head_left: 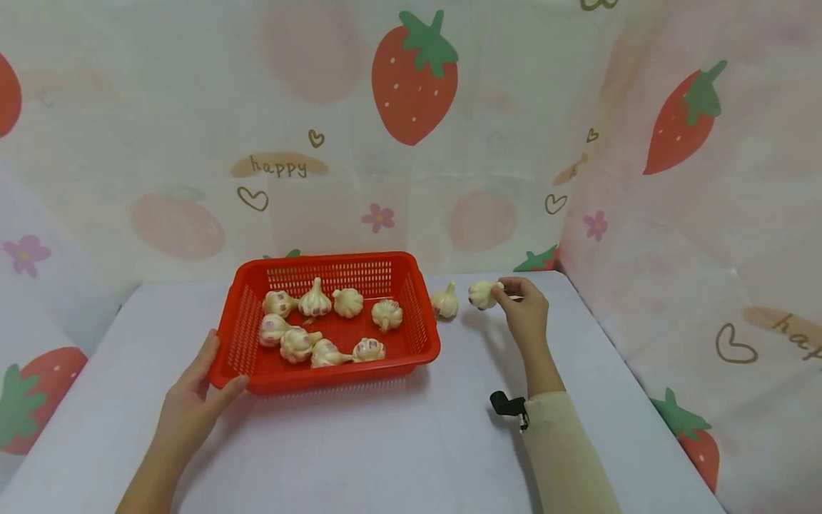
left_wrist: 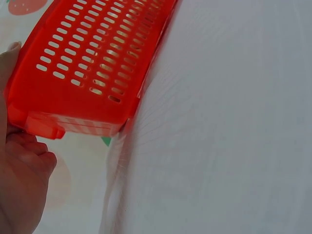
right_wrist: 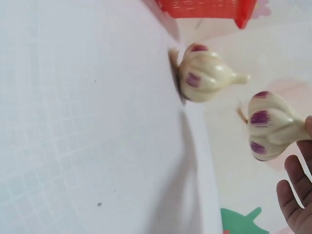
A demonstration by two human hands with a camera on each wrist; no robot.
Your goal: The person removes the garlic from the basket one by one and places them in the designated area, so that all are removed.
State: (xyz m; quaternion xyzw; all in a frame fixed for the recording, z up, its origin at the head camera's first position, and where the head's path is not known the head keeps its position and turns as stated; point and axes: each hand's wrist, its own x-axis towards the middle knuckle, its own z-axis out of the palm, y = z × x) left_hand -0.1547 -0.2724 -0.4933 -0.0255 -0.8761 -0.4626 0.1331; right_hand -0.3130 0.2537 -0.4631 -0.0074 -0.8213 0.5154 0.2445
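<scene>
My right hand (head_left: 526, 310) pinches a garlic bulb (head_left: 483, 294) by its stem, up off the table. In the right wrist view the held bulb (right_wrist: 271, 126) shows purple patches and a tuft of roots. Just left of it, another garlic bulb (head_left: 445, 302) sits on the table with its stem up, beside the basket's right end. At the near left corner, my left hand (head_left: 193, 396) grips the red plastic basket (head_left: 340, 375), thumb along the front rim and fingers at the left side. Several garlic bulbs (head_left: 297, 344) lie inside the basket, mostly toward its left and front.
A white cloth covers the table (head_left: 385, 450). Behind it and along the right side hang strawberry-printed curtains (head_left: 411, 207). A small black device (head_left: 509, 405) is strapped at my right wrist, by the pale sleeve (head_left: 565, 450).
</scene>
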